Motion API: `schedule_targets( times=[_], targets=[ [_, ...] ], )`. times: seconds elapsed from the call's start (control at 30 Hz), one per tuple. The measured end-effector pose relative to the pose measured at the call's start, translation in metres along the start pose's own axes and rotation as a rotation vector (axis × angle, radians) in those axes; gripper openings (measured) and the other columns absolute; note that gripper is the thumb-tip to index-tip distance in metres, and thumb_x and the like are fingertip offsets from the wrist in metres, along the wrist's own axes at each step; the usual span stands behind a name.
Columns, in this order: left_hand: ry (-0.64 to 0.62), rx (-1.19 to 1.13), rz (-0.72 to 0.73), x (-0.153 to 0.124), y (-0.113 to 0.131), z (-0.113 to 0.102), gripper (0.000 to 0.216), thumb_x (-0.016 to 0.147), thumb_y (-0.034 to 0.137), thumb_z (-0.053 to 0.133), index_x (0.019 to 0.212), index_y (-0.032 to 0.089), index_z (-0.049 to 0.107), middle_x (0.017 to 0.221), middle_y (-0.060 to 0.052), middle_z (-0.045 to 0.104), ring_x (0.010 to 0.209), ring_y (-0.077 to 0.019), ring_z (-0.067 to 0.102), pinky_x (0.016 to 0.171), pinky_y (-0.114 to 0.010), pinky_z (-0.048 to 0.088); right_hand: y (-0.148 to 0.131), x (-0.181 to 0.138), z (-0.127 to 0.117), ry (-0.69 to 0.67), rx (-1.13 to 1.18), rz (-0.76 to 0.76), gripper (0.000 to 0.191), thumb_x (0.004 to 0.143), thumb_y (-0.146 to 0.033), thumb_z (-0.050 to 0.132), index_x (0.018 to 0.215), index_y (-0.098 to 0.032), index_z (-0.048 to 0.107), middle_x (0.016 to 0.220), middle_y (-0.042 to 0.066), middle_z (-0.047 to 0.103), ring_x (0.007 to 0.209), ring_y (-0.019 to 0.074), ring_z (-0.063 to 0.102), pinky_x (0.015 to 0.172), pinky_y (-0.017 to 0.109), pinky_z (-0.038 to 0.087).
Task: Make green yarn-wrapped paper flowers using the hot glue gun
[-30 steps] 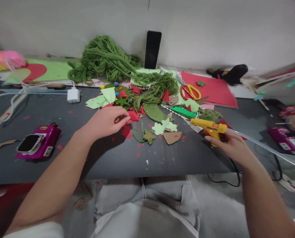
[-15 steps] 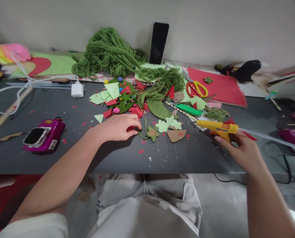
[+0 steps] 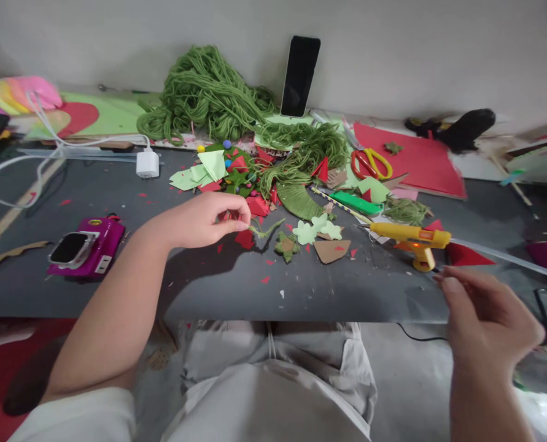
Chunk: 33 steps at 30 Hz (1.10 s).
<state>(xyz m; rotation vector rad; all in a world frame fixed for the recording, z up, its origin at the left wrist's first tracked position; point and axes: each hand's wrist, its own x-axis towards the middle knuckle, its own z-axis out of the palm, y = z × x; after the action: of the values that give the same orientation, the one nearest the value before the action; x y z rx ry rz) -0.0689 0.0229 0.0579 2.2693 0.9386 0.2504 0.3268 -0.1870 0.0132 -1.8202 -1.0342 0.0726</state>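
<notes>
A thin strand of green yarn [image 3: 267, 231] is pinched between the thumb and fingers of my left hand [image 3: 199, 222], just above the desk. Beside its loose end lies a small green yarn star [image 3: 287, 246] with a brown patch. My right hand [image 3: 489, 313] is off the yellow glue gun [image 3: 409, 236], its thumb and fingertips drawn together by the gun's handle. A dark bit, perhaps the cord, meets those fingertips, but I cannot make out what they hold. A clear glue stick [image 3: 508, 255] sticks out of the gun's back. Pale green paper flowers [image 3: 306, 232] lie between the hands.
Behind are a green yarn heap [image 3: 213, 92], a propped phone [image 3: 299, 77], scissors [image 3: 377, 164] and red sheets [image 3: 420, 159]. A purple device [image 3: 86, 245] sits left, near a white charger [image 3: 147, 164]. Paper scraps and a brown cardboard piece [image 3: 331, 251] lie mid-desk.
My left hand has lifted the yarn strand and drawn it left, away from the star. My right hand has let go of the glue gun's handle and moved right and toward me.
</notes>
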Motion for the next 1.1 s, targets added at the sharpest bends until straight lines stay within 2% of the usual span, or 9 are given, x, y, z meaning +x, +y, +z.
schedule_targets(
  times=[0.1, 0.27, 0.4, 0.47, 0.57, 0.67, 0.73, 0.93, 1.1],
  targets=[
    [0.183, -0.024, -0.030, -0.006, 0.001, -0.008, 0.024, 0.096, 0.044, 0.062, 0.095, 0.022, 0.070, 0.085, -0.002, 0.072, 0.072, -0.0141, 0.063, 0.067, -0.027, 0.048, -0.023, 0.008, 0.013, -0.116, 0.021, -0.073, 0.017, 0.086, -0.048, 0.074, 0.092, -0.032, 0.076, 0.091, 0.012, 0.075, 0.093, 0.0394, 0.076, 0.091, 0.060, 0.060],
    [0.364, -0.082, 0.084, -0.001, 0.029, -0.002, 0.024, 0.094, 0.046, 0.067, 0.092, 0.023, 0.072, 0.088, -0.004, 0.075, 0.079, -0.0162, 0.068, 0.071, -0.029, 0.054, -0.070, 0.036, 0.056, -0.399, 0.327, -0.426, 0.017, 0.089, -0.032, 0.076, 0.105, -0.027, 0.077, 0.099, 0.009, 0.078, 0.090, 0.0263, 0.074, 0.084, 0.044, 0.062],
    [0.371, -0.081, 0.153, 0.013, 0.064, 0.005, 0.021, 0.094, 0.045, 0.069, 0.096, 0.024, 0.073, 0.092, -0.003, 0.075, 0.083, -0.0166, 0.070, 0.074, -0.030, 0.057, -0.112, 0.055, 0.101, -0.802, 0.510, -0.465, 0.054, 0.088, -0.034, 0.082, 0.138, -0.029, 0.063, 0.136, 0.009, 0.071, 0.128, 0.0264, 0.066, 0.110, 0.046, 0.054],
    [0.422, -0.070, 0.161, 0.021, 0.075, 0.006, 0.022, 0.095, 0.044, 0.069, 0.099, 0.023, 0.073, 0.092, -0.003, 0.074, 0.083, -0.0163, 0.070, 0.074, -0.030, 0.058, -0.128, 0.059, 0.117, -0.910, 0.555, -0.468, 0.056, 0.087, -0.041, 0.083, 0.138, -0.028, 0.063, 0.133, 0.008, 0.072, 0.125, 0.0256, 0.068, 0.107, 0.043, 0.056],
    [0.461, -0.064, 0.142, 0.031, 0.078, 0.007, 0.024, 0.096, 0.044, 0.068, 0.100, 0.021, 0.072, 0.092, -0.004, 0.073, 0.085, -0.0173, 0.070, 0.074, -0.031, 0.059, -0.139, 0.065, 0.126, -0.976, 0.559, -0.406, 0.037, 0.093, -0.048, 0.074, 0.122, -0.025, 0.071, 0.112, 0.006, 0.077, 0.101, 0.0214, 0.073, 0.087, 0.036, 0.061],
    [0.435, -0.071, 0.125, 0.036, 0.072, 0.013, 0.024, 0.096, 0.045, 0.066, 0.099, 0.021, 0.071, 0.092, -0.004, 0.073, 0.086, -0.0181, 0.071, 0.075, -0.032, 0.060, -0.136, 0.072, 0.121, -0.986, 0.480, -0.377, 0.027, 0.097, -0.046, 0.068, 0.103, -0.021, 0.076, 0.083, 0.002, 0.072, 0.070, 0.0143, 0.065, 0.062, 0.028, 0.053],
    [0.385, -0.090, 0.115, 0.038, 0.066, 0.019, 0.023, 0.096, 0.043, 0.065, 0.099, 0.022, 0.072, 0.092, -0.003, 0.074, 0.084, -0.0176, 0.071, 0.076, -0.032, 0.060, -0.130, 0.078, 0.117, -1.024, 0.412, -0.392, 0.027, 0.096, -0.045, 0.068, 0.098, -0.019, 0.076, 0.072, -0.001, 0.067, 0.059, 0.0113, 0.055, 0.054, 0.026, 0.044],
    [0.171, -0.084, 0.107, 0.040, 0.047, 0.038, 0.019, 0.094, 0.037, 0.066, 0.094, 0.020, 0.075, 0.090, -0.003, 0.077, 0.082, -0.0169, 0.071, 0.079, -0.029, 0.055, -0.106, 0.082, 0.126, -1.214, 0.192, -0.464, 0.022, 0.093, -0.040, 0.071, 0.094, -0.020, 0.078, 0.071, 0.000, 0.072, 0.060, 0.0126, 0.059, 0.057, 0.026, 0.044],
    [0.065, -0.053, 0.076, 0.040, 0.041, 0.047, 0.022, 0.096, 0.037, 0.062, 0.096, 0.021, 0.078, 0.091, -0.004, 0.078, 0.084, -0.0180, 0.071, 0.080, -0.029, 0.054, -0.093, 0.072, 0.137, -1.168, 0.158, -0.471, 0.020, 0.091, -0.040, 0.074, 0.090, -0.021, 0.078, 0.063, -0.003, 0.067, 0.050, 0.0098, 0.051, 0.050, 0.024, 0.037]
  ],
)
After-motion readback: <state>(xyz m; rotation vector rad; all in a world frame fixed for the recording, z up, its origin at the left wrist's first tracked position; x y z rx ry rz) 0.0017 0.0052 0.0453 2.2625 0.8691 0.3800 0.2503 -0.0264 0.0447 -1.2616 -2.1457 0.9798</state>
